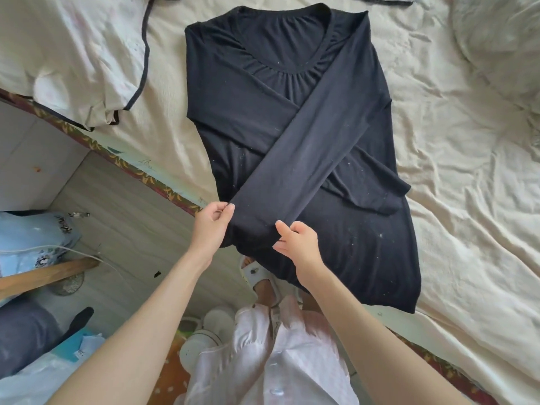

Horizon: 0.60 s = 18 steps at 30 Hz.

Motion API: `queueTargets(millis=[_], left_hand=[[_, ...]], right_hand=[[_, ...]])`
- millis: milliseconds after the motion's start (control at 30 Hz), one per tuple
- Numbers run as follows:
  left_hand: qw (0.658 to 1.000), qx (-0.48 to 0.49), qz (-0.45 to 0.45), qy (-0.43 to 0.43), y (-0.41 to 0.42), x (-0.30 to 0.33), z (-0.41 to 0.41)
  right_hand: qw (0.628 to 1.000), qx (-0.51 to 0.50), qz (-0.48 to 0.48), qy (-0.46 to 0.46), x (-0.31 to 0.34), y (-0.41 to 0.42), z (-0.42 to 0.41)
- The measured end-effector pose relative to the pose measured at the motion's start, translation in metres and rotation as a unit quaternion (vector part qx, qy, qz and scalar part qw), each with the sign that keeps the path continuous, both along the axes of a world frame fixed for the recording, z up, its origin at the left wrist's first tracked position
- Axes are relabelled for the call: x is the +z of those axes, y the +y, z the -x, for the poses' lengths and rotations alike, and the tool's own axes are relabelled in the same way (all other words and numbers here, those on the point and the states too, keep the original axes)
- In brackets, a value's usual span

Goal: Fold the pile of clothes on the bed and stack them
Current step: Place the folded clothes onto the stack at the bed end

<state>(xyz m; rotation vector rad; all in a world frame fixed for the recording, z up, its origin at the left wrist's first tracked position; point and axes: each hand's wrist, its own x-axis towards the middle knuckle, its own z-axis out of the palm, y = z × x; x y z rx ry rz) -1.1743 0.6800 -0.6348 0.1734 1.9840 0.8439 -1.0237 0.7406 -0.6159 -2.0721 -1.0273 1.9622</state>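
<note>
A black long-sleeved top (257,118) lies flat on the cream bed sheet (455,159), neckline away from me, hem hanging over the bed's near edge. One sleeve lies folded across the body toward the right. The other sleeve (298,159) crosses diagonally over it down to the lower left. My left hand (211,226) pinches the left side of that sleeve's cuff. My right hand (295,244) pinches the cuff's right side. The cuff is held a little above the hem.
A cream garment with dark trim (73,54) lies on the bed at the upper left. Rumpled white bedding (502,48) fills the upper right. The bed's patterned edge (152,179) runs diagonally; below it is floor with bags (32,238), a wooden stick and slippers.
</note>
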Motion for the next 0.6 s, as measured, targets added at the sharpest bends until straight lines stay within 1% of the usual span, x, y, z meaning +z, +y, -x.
queueTargets(millis=[67,100,167,200,267,300,367,400,467,533,600], left_hand=[[0.999,-0.032,0.037,0.006,-0.005,-0.011,0.001],[0.997,-0.058,0.059,0.003,-0.007,-0.016,0.003],[0.985,-0.134,0.112,0.003,-0.014,-0.024,0.008],[0.974,-0.180,0.138,0.019,-0.017,-0.027,0.010],[0.954,-0.234,0.165,0.086,-0.023,-0.031,0.011],[0.951,-0.234,0.156,0.126,-0.024,-0.031,0.008],[0.948,-0.223,0.099,0.205,-0.020,-0.028,-0.005],[0.939,-0.232,0.065,0.244,-0.016,-0.025,-0.013],[0.911,-0.278,-0.002,0.304,-0.006,-0.018,-0.033],[0.879,-0.338,-0.054,0.331,0.005,-0.015,-0.052],[0.849,-0.414,-0.056,0.324,0.014,-0.015,-0.070]], right_hand=[[0.998,-0.008,0.066,0.013,-0.007,0.002,-0.001],[0.997,-0.007,0.078,0.008,-0.010,0.004,-0.003],[0.997,-0.019,0.068,-0.011,-0.017,0.011,-0.010],[0.998,-0.032,0.057,-0.022,-0.020,0.016,-0.016],[0.997,-0.057,0.028,-0.052,-0.021,0.029,-0.029],[0.995,-0.067,0.009,-0.072,-0.020,0.036,-0.038],[0.989,-0.096,-0.025,-0.113,-0.019,0.051,-0.057],[0.984,-0.114,-0.038,-0.134,-0.019,0.059,-0.066],[0.971,-0.146,-0.060,-0.177,-0.019,0.074,-0.086],[0.960,-0.168,-0.073,-0.213,-0.021,0.088,-0.106],[0.955,-0.191,-0.057,-0.219,-0.023,0.101,-0.121]])
